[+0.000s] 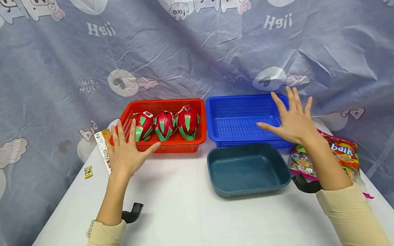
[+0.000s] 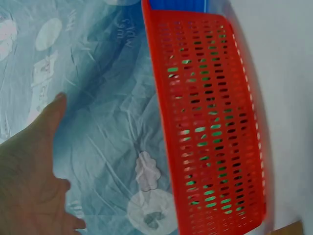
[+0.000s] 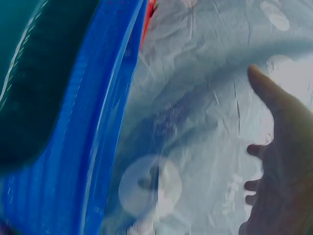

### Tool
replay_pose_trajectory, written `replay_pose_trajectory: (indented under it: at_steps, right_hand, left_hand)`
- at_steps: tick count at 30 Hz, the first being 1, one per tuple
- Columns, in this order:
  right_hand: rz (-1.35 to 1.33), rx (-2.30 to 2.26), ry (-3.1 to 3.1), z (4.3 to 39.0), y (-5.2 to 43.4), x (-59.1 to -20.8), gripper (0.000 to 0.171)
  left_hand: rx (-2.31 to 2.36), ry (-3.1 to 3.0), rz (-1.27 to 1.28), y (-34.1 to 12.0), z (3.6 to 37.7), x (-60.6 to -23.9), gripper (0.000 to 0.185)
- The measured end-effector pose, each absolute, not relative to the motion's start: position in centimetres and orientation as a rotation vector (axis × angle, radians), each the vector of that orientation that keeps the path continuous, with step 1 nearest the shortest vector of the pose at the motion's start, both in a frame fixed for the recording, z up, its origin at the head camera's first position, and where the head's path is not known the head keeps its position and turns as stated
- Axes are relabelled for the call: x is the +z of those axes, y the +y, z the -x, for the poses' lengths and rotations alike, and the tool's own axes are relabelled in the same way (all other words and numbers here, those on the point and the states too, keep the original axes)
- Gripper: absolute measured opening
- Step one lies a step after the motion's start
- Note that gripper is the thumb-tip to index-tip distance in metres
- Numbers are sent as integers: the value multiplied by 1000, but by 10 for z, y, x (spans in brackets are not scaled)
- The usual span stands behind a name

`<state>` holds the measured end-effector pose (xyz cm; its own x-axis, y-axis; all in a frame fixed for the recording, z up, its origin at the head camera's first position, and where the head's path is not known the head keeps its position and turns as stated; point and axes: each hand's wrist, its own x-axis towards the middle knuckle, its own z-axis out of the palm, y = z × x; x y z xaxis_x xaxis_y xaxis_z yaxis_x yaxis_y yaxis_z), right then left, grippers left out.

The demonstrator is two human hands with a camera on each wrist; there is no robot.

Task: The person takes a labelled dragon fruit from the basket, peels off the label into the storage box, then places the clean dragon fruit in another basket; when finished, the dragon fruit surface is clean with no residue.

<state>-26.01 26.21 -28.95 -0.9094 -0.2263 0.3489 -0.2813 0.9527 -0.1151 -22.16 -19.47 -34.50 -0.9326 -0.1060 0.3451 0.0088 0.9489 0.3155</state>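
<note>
Two hands up over the desk (image 1: pixel 176 226), and neither has hold of a thing! The left hand (image 1: pixel 126 155) hangs by the left end of the red basket (image 1: pixel 179 148), fingers straight and fanned wide, thumb out to the side; from the wrist's angle there's a gap between hand and basket. Across to the right hand (image 1: pixel 294 125), well right of the red basket and up by the far end of the blue basket (image 1: pixel 246 125): same story, fingers spread, thumb out, nothing gripped.

And the dragon fruits (image 1: pixel 165 125)? All three sit in a row inside the red basket. The blue basket stands just to its right; a dark green tub (image 1: pixel 247 170) is also right of the red basket, but nearer the person. I spot nothing lying in either. Farther right of the red basket, partly behind the right forearm, there's a bright candy bag (image 1: pixel 346 151). Left of the red basket, a printed card (image 1: pixel 102 149), then a small packet (image 1: pixel 88 171).

How far along? The fruits are grouped in one basket, while bag and packet lie outside every container. I'd judge this a start or a finish; which one, and what's left, I can't tell.
</note>
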Motion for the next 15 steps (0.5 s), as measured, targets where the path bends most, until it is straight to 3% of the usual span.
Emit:
replay_pose_trajectory:
  at_steps: [8, 15]
  right_hand:
    - [-759, 527, -2574, 327, 184, -278, 92]
    - [-1138, 571, -2509, 402, 88, -296, 98]
  left_hand:
    - [-695, -2389, -199, -188, 231, -369, 100]
    - [-942, -2160, -451, -172, 256, -412, 108]
